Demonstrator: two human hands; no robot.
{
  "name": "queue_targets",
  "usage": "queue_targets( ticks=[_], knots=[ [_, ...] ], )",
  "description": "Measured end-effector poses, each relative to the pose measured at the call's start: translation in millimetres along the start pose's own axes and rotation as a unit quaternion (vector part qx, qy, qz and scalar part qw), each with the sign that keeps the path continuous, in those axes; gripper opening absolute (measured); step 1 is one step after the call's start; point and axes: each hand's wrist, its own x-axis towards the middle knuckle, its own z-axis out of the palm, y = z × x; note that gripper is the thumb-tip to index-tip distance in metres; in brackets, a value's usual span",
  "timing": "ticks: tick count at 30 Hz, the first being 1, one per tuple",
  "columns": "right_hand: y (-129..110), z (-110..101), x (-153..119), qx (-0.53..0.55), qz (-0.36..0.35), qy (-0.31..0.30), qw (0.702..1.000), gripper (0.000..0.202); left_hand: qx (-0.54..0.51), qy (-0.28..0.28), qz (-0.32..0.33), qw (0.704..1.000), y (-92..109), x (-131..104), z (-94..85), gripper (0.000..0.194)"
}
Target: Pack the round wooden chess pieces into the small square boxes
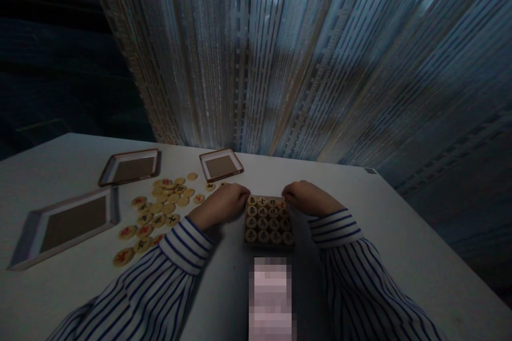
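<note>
A small square box [269, 245] packed with round wooden chess discs, marked in black and red, sits on the white table [400, 256] in front of me. My left hand [222, 203] rests against the box's far left corner, fingers curled. My right hand [306, 197] touches its far right corner, fingers curled too. Whether either hand pinches a disc is hidden. Both arms wear blue-striped white sleeves.
Several loose wooden discs [160, 213] lie scattered left of my left hand. Three shallow box trays stand around them: a large one [64, 226] at the left, one [130, 166] behind it, a small one [221, 164] at the back. A ribbed curtain [304, 64] hangs behind the table.
</note>
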Motion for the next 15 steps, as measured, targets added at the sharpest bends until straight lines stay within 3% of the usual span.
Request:
queue_targets(
  ticks=[6,11,15],
  knots=[
    [-6.8,-9.1,-3.1,-0.007,0.028,0.116,0.993,0.031,0.010,0.099,-0.024,0.995,3.1,-2.2,-9.9,0.030],
    [-12.3,-15.2,-7.6,0.009,0.008,0.162,0.987,0.029,-0.017,0.175,-0.009,0.984,6.9,-9.4,-28.3,0.027],
    [-12.8,-21.4,-12.5,0.019,0.007,0.203,0.979,0.030,-0.034,0.204,-0.025,0.978,12.6,-18.2,-40.6,0.026]
  ],
)
